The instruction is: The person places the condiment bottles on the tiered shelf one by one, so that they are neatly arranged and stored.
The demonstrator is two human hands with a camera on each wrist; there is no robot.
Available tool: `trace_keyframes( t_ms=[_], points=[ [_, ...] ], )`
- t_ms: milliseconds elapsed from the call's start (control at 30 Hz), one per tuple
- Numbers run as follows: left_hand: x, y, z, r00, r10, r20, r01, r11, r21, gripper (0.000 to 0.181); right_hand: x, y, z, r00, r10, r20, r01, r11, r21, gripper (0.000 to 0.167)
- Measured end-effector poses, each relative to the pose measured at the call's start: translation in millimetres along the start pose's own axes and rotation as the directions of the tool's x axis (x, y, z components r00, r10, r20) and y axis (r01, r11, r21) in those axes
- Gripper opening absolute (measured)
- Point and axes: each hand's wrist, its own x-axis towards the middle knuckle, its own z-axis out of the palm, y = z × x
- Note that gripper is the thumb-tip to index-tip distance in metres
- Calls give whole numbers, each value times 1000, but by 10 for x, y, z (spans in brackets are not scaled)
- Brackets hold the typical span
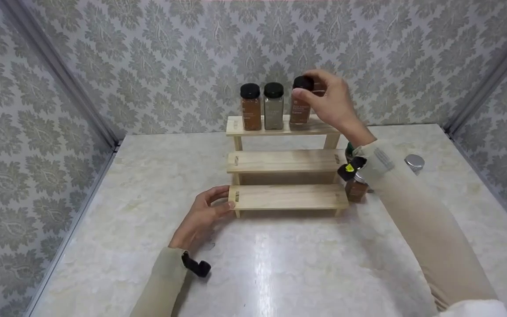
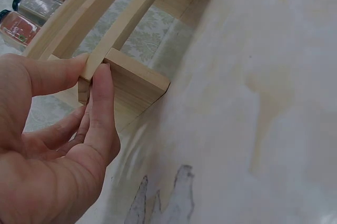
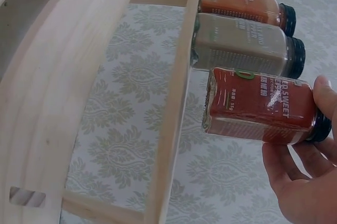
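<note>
A three-tier wooden rack [image 1: 286,197] stands on the table. Two black-capped jars, one orange-brown [image 1: 251,115] and one grey-beige [image 1: 273,112], stand side by side on its top tier. My right hand [image 1: 333,101] pinches a red-brown jar [image 1: 299,111] near its cap, to the right of the grey-beige one; in the right wrist view the red jar [image 3: 258,105] has its base just off the tier's edge. My left hand [image 1: 203,215] pinches the left end of the lowest tier, and the left wrist view shows thumb and fingers [image 2: 102,113] on the board's end.
Right of the rack, partly under my right forearm, a small silver-capped jar [image 1: 356,190] stands by the lowest tier. Behind it a green object [image 1: 349,151] shows in part. A silver-lidded container [image 1: 414,163] is further right. Patterned walls [image 1: 170,66] enclose the table.
</note>
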Motion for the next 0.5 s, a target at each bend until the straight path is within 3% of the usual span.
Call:
trace_keyframes(
  t_ms=[500],
  points=[
    [13,7,6,999,-17,-37,16,1000,-19,58,12,58,57,1000,-1,25,1,1000,1,46]
  ],
)
